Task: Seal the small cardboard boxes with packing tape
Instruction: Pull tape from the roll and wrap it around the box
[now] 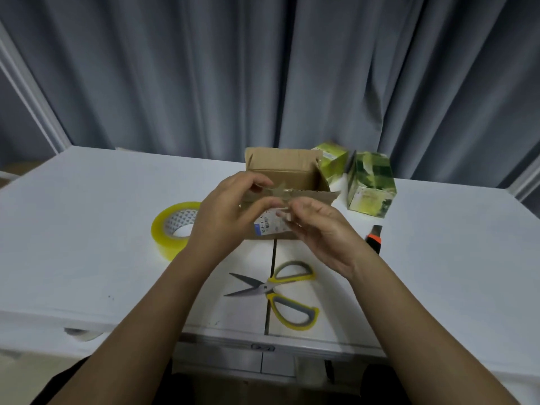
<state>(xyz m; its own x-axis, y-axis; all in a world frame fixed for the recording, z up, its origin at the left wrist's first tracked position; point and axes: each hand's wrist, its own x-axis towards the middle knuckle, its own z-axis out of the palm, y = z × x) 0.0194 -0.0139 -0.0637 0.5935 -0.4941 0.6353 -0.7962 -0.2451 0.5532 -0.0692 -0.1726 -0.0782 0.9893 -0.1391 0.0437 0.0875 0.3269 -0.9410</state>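
Note:
A small brown cardboard box point(287, 171) stands open on the white table point(87, 217), its flaps up and a printed label on its near side. My left hand point(225, 217) and my right hand point(321, 229) meet in front of the box, and their fingertips pinch a short clear strip of tape point(282, 211) between them. A roll of yellowish clear packing tape point(175, 228) lies flat to the left of my left hand. Yellow-and-grey scissors point(280, 290) lie partly open on the table below my hands.
Two green printed cartons point(371, 184) stand to the right of the brown box, the farther one point(331, 162) behind it. An orange-and-black utility knife point(375, 239) lies by my right wrist. Grey curtains hang behind the table. The table's front edge runs just below the scissors.

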